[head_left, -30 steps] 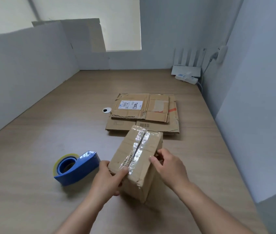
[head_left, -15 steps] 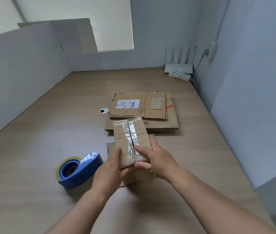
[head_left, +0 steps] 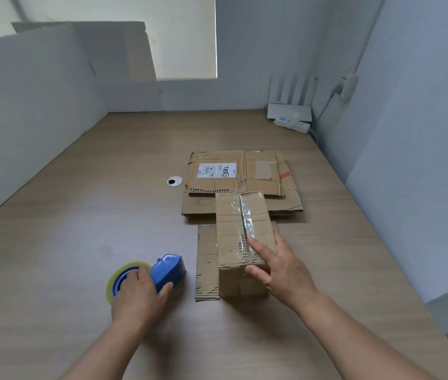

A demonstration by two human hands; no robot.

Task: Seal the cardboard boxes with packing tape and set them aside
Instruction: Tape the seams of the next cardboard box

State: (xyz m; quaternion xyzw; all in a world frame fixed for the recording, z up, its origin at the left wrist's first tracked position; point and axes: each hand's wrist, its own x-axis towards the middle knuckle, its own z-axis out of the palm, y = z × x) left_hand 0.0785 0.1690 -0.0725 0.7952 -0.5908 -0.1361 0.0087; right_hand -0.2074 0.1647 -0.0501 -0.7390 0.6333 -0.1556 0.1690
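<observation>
On box: R hand; dispenser: L hand.

Brown box, clear-taped along its top seam, stands on a cardboard sheet mid-worktop. A blue tape dispenser lies near its left, and flattened cartons lie toward the far edge.

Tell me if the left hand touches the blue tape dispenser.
Touching. The head view shows the left hand over the blue tape dispenser, fingers on its hub, thumb against its side.

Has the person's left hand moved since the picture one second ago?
Yes. The left hand went leftward, off the small taped brown cardboard box and onto the blue plastic tape dispenser, which has not moved.
</observation>
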